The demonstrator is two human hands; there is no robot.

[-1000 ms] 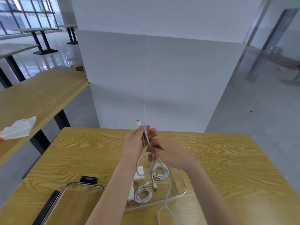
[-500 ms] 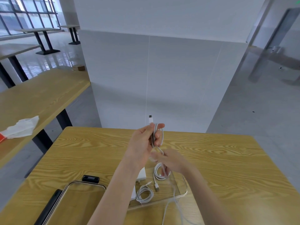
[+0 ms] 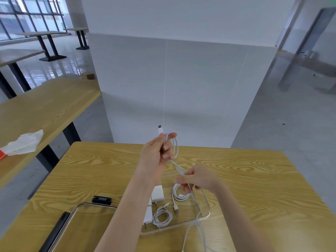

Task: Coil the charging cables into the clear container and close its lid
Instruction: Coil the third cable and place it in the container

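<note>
Since a second ago the right hand point(image 3: 197, 180) has dropped away from the left hand point(image 3: 156, 155), drawing the white cable point(image 3: 175, 144) taut between them over the bench point(image 3: 254, 179). Left hand pinches a few finished loops, plug end up; right hand pinches the strand, with the slack trailing off the near edge. Two coiled cables point(image 3: 162, 218) already lie in the clear container point(image 3: 207, 214); this coil and the lid point(image 3: 80, 224), lying left, remain.

A wood-grain table point(image 3: 254, 179) carried a clear container point(image 3: 206, 218) near its front edge, with a clear lid point(image 3: 87, 224) lying just left of it. Beside it, another wooden table point(image 3: 45, 106) held a crumpled white tissue point(image 3: 25, 142).
</note>
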